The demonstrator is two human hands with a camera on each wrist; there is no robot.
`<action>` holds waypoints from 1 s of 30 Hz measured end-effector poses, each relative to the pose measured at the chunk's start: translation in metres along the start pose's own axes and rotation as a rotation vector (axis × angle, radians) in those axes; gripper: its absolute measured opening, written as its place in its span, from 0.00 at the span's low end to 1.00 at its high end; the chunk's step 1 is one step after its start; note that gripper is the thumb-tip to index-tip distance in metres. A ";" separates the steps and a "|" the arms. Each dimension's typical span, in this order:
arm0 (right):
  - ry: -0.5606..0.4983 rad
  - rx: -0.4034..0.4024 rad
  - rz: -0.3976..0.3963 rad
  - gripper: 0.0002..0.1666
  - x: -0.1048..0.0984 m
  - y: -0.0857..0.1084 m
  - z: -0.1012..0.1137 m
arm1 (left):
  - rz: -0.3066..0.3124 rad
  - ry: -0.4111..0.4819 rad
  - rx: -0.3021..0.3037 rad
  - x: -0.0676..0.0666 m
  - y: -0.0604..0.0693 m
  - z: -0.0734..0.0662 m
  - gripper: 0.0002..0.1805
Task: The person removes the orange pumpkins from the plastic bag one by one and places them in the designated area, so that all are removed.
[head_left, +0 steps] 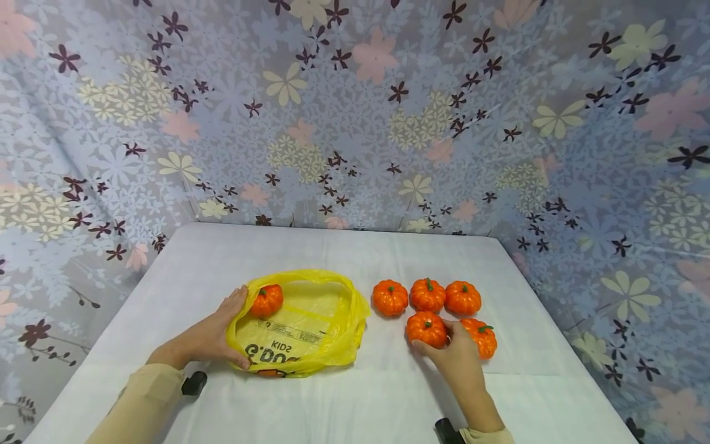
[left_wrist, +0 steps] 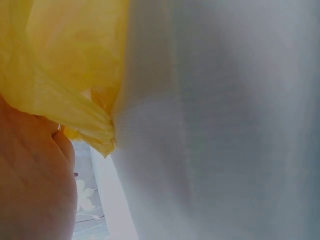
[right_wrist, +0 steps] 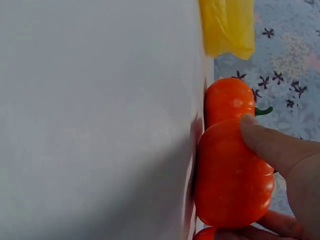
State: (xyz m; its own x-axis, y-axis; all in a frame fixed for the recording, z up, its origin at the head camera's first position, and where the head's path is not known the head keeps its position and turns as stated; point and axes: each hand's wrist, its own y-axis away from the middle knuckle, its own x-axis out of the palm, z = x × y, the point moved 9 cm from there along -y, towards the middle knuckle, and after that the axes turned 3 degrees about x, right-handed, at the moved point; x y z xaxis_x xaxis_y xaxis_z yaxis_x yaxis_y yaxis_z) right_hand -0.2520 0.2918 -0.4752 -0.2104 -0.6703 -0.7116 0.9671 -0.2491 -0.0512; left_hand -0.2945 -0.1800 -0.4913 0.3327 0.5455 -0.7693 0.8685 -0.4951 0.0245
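Note:
A yellow plastic bag (head_left: 355,336) lies on the table with its mouth spread wide and printed lettering showing. Inside its left part sits one small orange pumpkin (head_left: 269,301). My left hand (head_left: 213,333) holds the bag's left rim, thumb toward the front and fingers toward the back; the left wrist view shows the bag's folds (left_wrist: 65,100) beside the hand. On the right, my right hand (head_left: 457,354) grips another small pumpkin (head_left: 426,328) between thumb and fingers. The right wrist view shows this pumpkin (right_wrist: 232,175) close to the tabletop.
Behind the gripped pumpkin stand three more pumpkins, the left one (head_left: 390,298), the middle one (head_left: 428,295) and the right one (head_left: 463,298). Another pumpkin (head_left: 484,339) lies tilted, partly behind my right hand. A white cloth covers the table (head_left: 333,407); flowered fabric (head_left: 355,123) hangs around it.

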 end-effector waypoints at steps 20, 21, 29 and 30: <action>0.130 -0.012 0.031 0.56 -0.001 0.003 0.014 | 0.009 -0.023 -0.005 0.002 -0.003 0.002 0.83; 0.132 -0.005 0.032 0.57 -0.003 0.003 0.015 | 0.011 -0.023 -0.009 0.002 -0.003 0.002 0.84; 0.081 -0.031 -0.025 0.58 -0.018 -0.004 0.024 | 0.013 -0.023 -0.014 0.000 -0.002 0.000 0.83; 0.076 -0.038 -0.030 0.59 -0.018 -0.004 0.025 | 0.016 -0.021 -0.018 0.000 -0.002 0.000 0.83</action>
State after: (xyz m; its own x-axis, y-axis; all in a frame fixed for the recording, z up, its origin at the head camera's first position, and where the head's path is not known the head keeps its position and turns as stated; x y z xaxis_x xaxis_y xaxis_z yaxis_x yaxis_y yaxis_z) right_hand -0.2559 0.2875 -0.4443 -0.2295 -0.6075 -0.7604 0.9655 -0.2409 -0.0989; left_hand -0.2960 -0.1794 -0.4915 0.3389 0.5233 -0.7819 0.8696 -0.4914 0.0480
